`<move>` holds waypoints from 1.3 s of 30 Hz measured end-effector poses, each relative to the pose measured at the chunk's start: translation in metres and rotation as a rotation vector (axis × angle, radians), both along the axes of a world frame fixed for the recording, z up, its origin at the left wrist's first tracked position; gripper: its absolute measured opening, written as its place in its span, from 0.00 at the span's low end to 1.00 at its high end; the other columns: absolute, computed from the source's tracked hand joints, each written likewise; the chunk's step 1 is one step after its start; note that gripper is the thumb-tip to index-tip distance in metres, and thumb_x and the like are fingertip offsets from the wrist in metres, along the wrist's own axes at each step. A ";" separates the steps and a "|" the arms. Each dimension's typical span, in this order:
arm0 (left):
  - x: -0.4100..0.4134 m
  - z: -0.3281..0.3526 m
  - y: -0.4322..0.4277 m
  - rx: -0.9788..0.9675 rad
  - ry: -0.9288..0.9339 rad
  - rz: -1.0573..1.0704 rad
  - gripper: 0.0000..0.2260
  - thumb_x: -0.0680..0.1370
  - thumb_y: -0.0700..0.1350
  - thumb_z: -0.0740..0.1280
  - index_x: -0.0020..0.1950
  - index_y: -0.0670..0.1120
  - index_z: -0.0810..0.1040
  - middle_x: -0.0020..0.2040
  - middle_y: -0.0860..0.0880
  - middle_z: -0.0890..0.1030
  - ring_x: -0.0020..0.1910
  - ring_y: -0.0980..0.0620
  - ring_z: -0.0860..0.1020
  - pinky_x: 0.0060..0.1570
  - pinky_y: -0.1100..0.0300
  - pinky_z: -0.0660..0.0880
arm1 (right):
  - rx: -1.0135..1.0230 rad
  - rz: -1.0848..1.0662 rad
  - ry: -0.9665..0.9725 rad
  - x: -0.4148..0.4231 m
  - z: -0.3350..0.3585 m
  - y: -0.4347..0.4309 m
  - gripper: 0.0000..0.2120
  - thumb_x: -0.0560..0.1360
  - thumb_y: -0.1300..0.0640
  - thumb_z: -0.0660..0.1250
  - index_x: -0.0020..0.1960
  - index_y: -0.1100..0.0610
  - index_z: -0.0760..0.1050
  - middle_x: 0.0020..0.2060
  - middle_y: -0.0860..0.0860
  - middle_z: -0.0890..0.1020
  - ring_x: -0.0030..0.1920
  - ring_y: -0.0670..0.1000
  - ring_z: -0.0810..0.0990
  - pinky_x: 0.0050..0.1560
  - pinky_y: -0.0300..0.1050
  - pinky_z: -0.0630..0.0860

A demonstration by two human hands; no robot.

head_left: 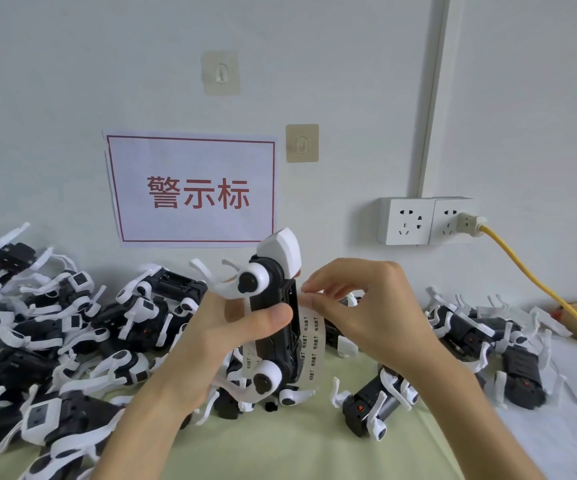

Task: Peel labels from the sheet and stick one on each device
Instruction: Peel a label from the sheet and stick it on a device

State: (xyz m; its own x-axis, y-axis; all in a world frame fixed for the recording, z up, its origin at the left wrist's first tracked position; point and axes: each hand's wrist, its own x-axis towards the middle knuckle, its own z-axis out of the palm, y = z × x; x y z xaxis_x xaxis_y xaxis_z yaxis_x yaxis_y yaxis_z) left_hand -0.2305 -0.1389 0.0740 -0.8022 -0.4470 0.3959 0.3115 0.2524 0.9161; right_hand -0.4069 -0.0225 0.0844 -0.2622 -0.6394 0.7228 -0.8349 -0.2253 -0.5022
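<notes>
My left hand (231, 330) holds a black-and-white robot-dog device (273, 306) upright above the table, thumb across its black body. A white label sheet (311, 341) with rows of small printed labels hangs along the device's right side, seemingly pinned in the same hand. My right hand (363, 306) is at the sheet's top edge, thumb and forefinger pinched on a small label (306, 289) right beside the device's black underside.
A big pile of identical devices (72, 323) covers the left of the pale green table (280, 445). More devices (487, 341) lie at the right, one (377, 400) near my right forearm. On the wall are a red-bordered sign (197, 188), sockets (425, 221) and a yellow cable (539, 282).
</notes>
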 end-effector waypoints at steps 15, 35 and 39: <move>-0.002 0.001 0.006 -0.067 0.003 -0.039 0.17 0.70 0.55 0.74 0.58 0.57 0.85 0.60 0.42 0.83 0.59 0.53 0.83 0.57 0.58 0.79 | 0.015 -0.058 -0.038 0.001 0.004 0.004 0.07 0.77 0.59 0.73 0.41 0.51 0.83 0.36 0.37 0.83 0.38 0.46 0.82 0.41 0.37 0.76; -0.010 -0.005 -0.005 0.067 -0.022 0.162 0.20 0.64 0.58 0.78 0.52 0.51 0.87 0.56 0.46 0.87 0.59 0.49 0.84 0.69 0.43 0.72 | -0.025 0.088 -0.219 0.006 0.012 0.010 0.10 0.74 0.59 0.77 0.53 0.47 0.86 0.42 0.43 0.87 0.45 0.45 0.85 0.49 0.35 0.79; -0.010 -0.005 -0.006 0.112 0.000 0.189 0.22 0.63 0.58 0.78 0.52 0.48 0.86 0.56 0.44 0.87 0.59 0.46 0.84 0.70 0.41 0.71 | -0.024 0.013 -0.211 0.007 0.011 0.008 0.10 0.73 0.60 0.78 0.51 0.48 0.87 0.40 0.42 0.87 0.45 0.44 0.85 0.51 0.36 0.80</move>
